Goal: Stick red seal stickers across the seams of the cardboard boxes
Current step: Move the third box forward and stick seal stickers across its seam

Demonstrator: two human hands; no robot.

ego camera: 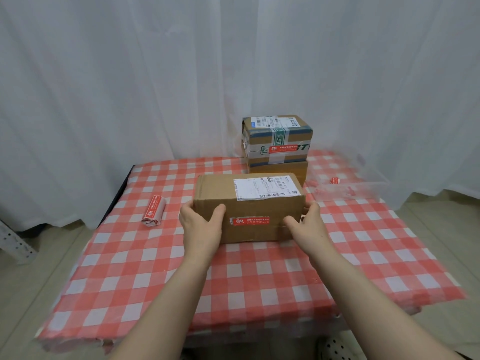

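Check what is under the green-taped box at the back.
The green-taped box rests on a plain cardboard box. Only that lower box's upper front shows. Its base is hidden behind the labelled box gripped by the left hand and right hand.

The lower stacked box, at twelve o'clock from the front box, is largely hidden; shipping label print unreadable.

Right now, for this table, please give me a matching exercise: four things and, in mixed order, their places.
Things: 1 near box; 2 green-taped box; 3 sticker roll; 4 loose red sticker.
Places: A on top of plain box; B left on the cloth; C between left hand and right hand; D right of the plain box.
Pairs: 1-C, 2-A, 3-B, 4-D.
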